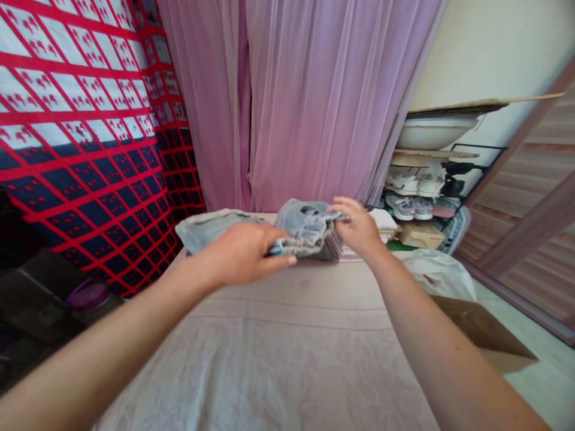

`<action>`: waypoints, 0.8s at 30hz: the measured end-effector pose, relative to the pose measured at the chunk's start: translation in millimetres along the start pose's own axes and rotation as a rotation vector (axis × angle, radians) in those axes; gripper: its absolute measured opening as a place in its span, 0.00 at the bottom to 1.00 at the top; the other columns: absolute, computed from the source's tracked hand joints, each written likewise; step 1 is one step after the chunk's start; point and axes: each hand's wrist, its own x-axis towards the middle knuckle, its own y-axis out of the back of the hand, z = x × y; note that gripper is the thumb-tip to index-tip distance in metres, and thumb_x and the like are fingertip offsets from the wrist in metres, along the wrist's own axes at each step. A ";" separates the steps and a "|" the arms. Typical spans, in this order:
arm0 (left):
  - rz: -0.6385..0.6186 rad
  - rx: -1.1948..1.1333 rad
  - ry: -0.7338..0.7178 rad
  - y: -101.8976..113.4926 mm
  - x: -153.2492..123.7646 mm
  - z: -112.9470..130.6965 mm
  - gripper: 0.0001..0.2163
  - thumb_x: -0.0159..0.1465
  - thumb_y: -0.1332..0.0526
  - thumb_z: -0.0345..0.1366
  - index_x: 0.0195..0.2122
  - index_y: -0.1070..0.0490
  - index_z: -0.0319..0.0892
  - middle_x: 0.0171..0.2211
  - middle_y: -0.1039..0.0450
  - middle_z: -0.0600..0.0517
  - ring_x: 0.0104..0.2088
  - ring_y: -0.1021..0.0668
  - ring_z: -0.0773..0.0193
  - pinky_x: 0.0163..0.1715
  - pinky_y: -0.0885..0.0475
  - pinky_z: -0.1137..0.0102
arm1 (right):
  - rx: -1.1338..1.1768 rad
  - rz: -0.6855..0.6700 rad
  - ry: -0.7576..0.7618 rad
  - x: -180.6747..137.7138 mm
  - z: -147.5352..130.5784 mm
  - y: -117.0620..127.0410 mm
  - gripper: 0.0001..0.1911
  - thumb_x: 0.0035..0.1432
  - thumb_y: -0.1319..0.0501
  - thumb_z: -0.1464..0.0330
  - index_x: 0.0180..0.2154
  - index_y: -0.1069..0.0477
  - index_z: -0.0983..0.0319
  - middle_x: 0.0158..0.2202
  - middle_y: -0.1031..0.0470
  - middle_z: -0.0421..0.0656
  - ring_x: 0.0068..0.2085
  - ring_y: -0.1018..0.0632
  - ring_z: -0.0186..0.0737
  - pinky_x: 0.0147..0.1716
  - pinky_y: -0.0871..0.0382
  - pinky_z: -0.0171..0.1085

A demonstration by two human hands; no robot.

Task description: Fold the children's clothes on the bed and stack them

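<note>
A light blue denim garment (pixel 303 230) with a gathered, elastic-looking waistband is stretched between my two hands near the far end of the cloth-covered table. My left hand (pixel 249 251) grips the left end of the waistband, thumb below and fingers above. At the other end, my right hand (pixel 357 224) has its fingers closed round the band. Behind and left of my left hand lies another folded, pale blue-grey garment (pixel 211 227), partly covered by that hand. The lower part of the denim piece is hidden behind its waistband.
A pale patterned cloth (pixel 287 359) covers the surface before me. Beyond it hang pink curtains (pixel 305 108). White books or papers (pixel 381 220) lie right of my right hand. A shoe rack (pixel 415 179), a cardboard box (pixel 485 329) and a plastic bag (pixel 442 272) stand at right.
</note>
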 end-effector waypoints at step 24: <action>0.133 0.111 0.626 -172.0 -25.6 -163.7 0.17 0.61 0.42 0.46 0.44 0.29 0.40 0.44 0.26 0.45 0.45 0.25 0.56 0.44 0.32 0.66 | 0.410 -0.228 -0.805 -202.4 87.1 -68.3 0.18 0.43 0.44 0.62 0.36 0.22 0.59 0.44 0.21 0.44 0.49 0.24 0.47 0.55 0.35 0.46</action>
